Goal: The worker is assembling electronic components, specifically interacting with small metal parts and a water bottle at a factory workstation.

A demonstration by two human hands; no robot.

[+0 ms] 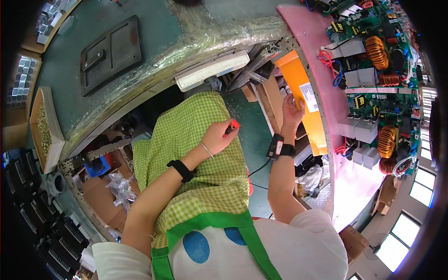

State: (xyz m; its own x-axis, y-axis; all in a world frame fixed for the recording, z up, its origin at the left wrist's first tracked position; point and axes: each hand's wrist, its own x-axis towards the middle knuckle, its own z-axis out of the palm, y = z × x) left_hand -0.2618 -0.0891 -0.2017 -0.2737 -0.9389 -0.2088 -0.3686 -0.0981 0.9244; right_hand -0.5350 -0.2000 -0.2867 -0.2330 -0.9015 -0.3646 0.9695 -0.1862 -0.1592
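Note:
My left hand (218,136) rests on the lap of my green checked apron (196,140), its fingers closed on a small red object (234,124). A black band and a thin bracelet sit on that wrist. My right hand (291,109) reaches out to an orange box (295,74) with a white label under the bench edge, fingers spread against its side. A small black device is strapped to the right wrist (278,148). What the red object is cannot be made out.
A pink mat (322,93) on the right bench carries green circuit boards (382,107) with copper coils. A green bench (154,42) at the top holds a dark tray (110,52). A box of small parts (44,128) and black heat sinks (32,205) lie left. Cardboard boxes sit below the benches.

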